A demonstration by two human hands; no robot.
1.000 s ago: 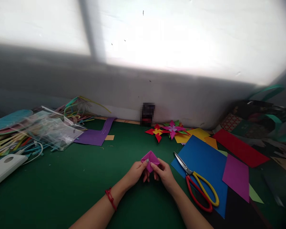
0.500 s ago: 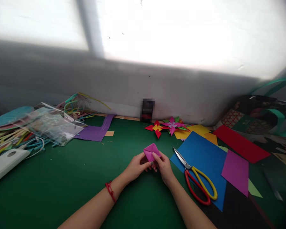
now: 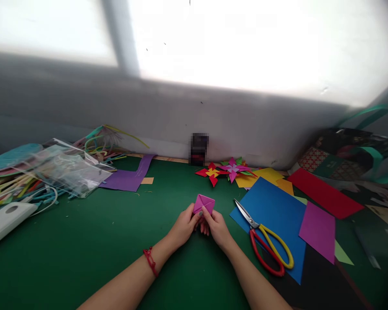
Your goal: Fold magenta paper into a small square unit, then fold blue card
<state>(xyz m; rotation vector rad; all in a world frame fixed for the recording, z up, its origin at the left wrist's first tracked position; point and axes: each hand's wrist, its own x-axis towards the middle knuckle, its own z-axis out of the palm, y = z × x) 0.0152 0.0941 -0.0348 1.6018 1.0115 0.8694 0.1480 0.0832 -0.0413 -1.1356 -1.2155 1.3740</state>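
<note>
Between my hands is a small square of folded magenta paper [image 3: 204, 203], with crease lines meeting near its middle. My left hand [image 3: 183, 224] grips its left and lower edge, thumb on the front. My right hand [image 3: 217, 227] pinches the lower right side, its thumb pressed on the paper's face. The other fingers curl underneath and are partly hidden. To the right of my right hand lie scissors [image 3: 254, 224] with one red and one yellow handle, resting on a blue paper sheet [image 3: 274, 206].
Folded paper flowers [image 3: 212, 173] lie at the back by the wall. Red [image 3: 323, 193] and purple [image 3: 317, 232] sheets are on the right, near a patterned bag [image 3: 330, 159]. At left are a purple paper piece [image 3: 123, 180], a clear plastic bag [image 3: 80, 172] and a white device [image 3: 9, 221].
The folded paper has turned slightly in my fingers, so its top edge now lies flatter. My right hand has shifted a little to the left.
</note>
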